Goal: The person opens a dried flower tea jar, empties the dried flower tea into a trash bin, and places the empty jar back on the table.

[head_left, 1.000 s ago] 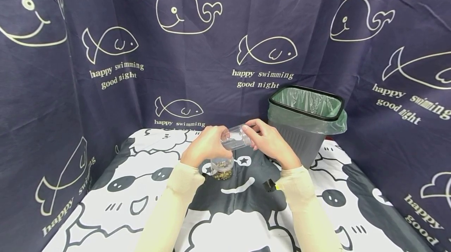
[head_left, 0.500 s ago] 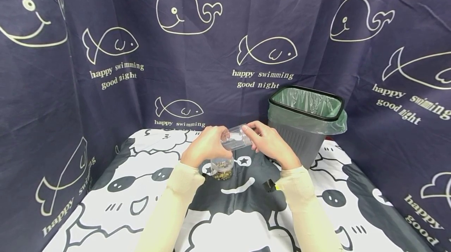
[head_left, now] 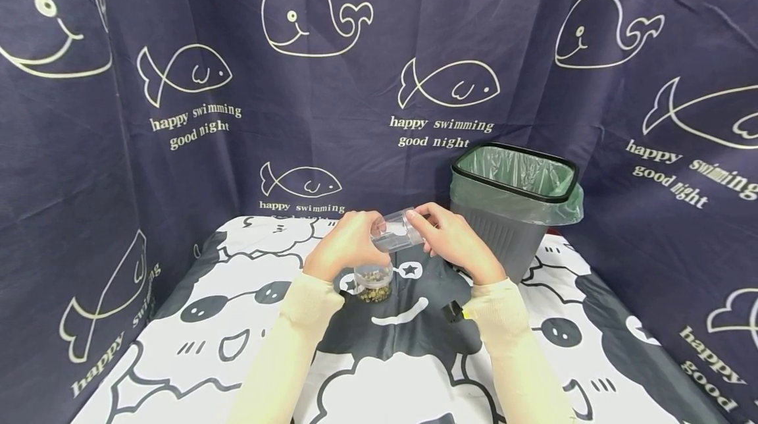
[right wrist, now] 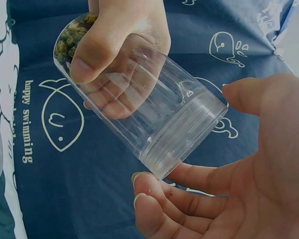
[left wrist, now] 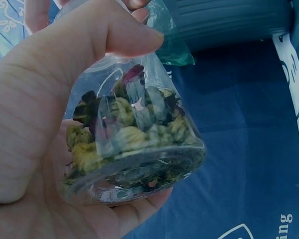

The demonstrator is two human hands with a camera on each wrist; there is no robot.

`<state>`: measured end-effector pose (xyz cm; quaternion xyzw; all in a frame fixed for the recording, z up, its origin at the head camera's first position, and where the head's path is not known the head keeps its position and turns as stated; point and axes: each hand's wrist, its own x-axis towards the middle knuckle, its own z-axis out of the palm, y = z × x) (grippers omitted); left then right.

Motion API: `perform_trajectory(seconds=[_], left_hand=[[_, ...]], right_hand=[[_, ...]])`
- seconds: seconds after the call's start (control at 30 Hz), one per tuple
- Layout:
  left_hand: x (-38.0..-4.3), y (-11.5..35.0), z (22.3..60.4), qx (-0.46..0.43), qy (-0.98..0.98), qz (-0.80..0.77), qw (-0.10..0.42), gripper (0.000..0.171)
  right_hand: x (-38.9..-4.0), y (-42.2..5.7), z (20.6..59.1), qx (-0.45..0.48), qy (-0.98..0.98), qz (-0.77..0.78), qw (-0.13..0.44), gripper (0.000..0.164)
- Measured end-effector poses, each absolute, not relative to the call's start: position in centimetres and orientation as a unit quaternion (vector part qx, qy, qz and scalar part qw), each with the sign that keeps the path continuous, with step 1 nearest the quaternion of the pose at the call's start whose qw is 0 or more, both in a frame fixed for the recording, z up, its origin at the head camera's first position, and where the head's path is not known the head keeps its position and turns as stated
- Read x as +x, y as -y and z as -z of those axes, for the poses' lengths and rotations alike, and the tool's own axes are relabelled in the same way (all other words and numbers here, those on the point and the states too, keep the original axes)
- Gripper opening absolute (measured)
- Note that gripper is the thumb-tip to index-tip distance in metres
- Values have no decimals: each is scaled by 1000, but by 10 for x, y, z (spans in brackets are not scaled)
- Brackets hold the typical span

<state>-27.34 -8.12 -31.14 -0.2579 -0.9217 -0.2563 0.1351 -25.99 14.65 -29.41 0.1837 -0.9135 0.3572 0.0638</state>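
My left hand (head_left: 349,246) grips a clear plastic jar (head_left: 392,234) around its body and holds it tilted above the table. Dried flower buds (left wrist: 132,132), yellow-green with a few dark red petals, lie gathered at the jar's base end. A clear lid (right wrist: 184,133) caps the other end, which points toward my right hand (head_left: 447,236). The right thumb and fingers are around the lid's rim. Below the left hand, a second clear jar (head_left: 374,284) with similar dried buds stands on the table, its upper part partly hidden by that hand.
A dark grey bin (head_left: 503,239) with a green bag liner (head_left: 553,212) stands behind the right hand at the back right. Black-and-white cartoon cloth (head_left: 237,318) covers the table. A navy printed curtain (head_left: 331,114) surrounds it. A small black block (head_left: 453,312) shows beside the right cuff.
The right hand has shifted slightly downward at the lid. The left hand, the tilted jar and the standing jar look the same.
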Motion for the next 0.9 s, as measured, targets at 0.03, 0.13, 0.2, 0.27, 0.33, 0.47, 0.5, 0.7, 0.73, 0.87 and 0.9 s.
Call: perform_trajectory(seconds=[0.03,0.13,0.2,0.27,0.33,0.47,0.5,0.7,0.73,0.87,0.9], left_hand=[[-273,81,311,-257,922,255,134,45],[-273,82,311,-256,924,253,132,45],[-273,82,311,-255,924,253,132,45],[-273,82,312,-255,924,253,131,45],[-273,82,311,-255,924,253,131,45],[-273,82,310,-256,924,255,129,45],[-273,82,310,-256,924,255,129,45],[-272,81,309,-255,924,258,125,45],[-272,81,309,-255,924,257,124,46],[-272,82,310,-253,925,255,122,46],[-272,82,310,-253,925,256,122,46]], right_hand=[[-260,-146,294,184,914,-357,64,56],[-260,-146,295,186,914,-356,64,55],[-261,-146,295,187,913,-356,65,55],[-260,-146,295,188,914,-355,65,55],[-260,-146,294,188,914,-353,67,55],[-259,-146,293,187,915,-350,67,55],[-259,-146,293,186,916,-350,67,55],[-259,-145,292,182,916,-351,64,54],[-258,-145,292,182,916,-352,64,53],[-258,-144,291,183,914,-355,62,51],[-258,-144,291,184,914,-357,61,50]])
